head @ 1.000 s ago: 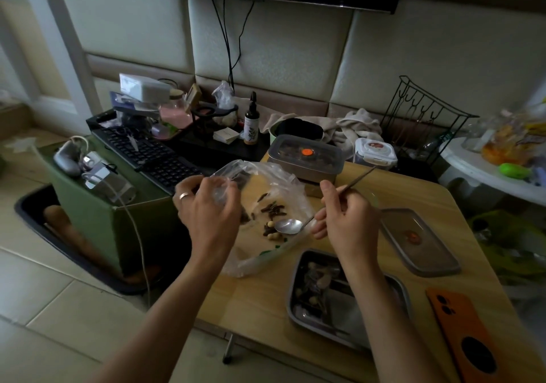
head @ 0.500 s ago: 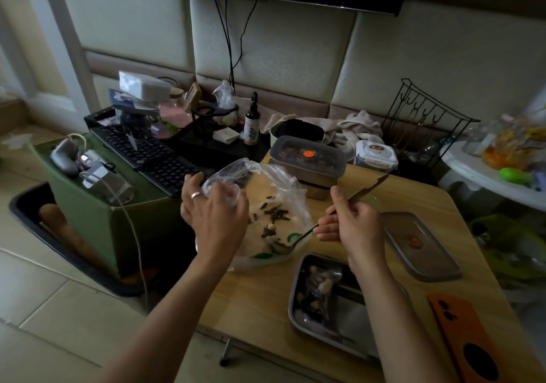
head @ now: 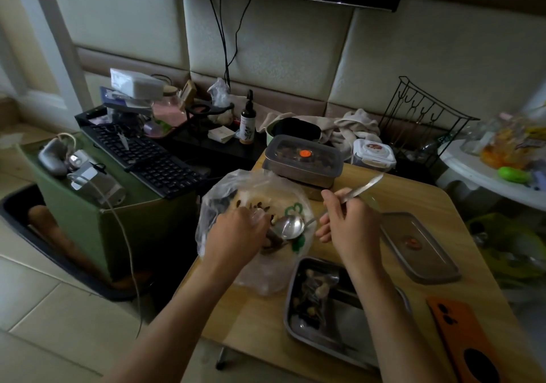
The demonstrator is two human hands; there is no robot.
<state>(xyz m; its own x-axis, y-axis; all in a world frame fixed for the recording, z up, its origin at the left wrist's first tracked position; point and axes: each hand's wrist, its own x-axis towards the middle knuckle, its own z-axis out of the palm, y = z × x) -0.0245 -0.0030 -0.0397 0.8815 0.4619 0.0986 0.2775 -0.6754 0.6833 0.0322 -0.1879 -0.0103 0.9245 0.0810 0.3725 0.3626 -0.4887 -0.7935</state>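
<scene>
Gripping a metal spoon (head: 288, 226) by the middle of its handle, the right hand (head: 346, 229) has thumb and fingers closed tightly round it. The handle's free end sticks out above and beyond the thumb, and the shiny bowl points away from the grip toward the other hand. The spoon's bowl sits inside the mouth of a clear plastic bag (head: 213, 205), over dark dried pieces at the bottom. The left hand (head: 236, 235) is just across from the bowl, its fingers curled on the bag's crumpled plastic; the fingertips themselves are hidden behind the back of the hand. Directly below the right wrist lies an open steel tray (head: 342, 350) holding a few similar dark and pale pieces. Out past the right hand's little-finger side rests a loose lid (head: 419, 247), and nearer the person an orange phone (head: 468, 341). Beyond the spoon's handle end stands a closed container (head: 304, 161) on the wooden table (head: 254, 317).
</scene>
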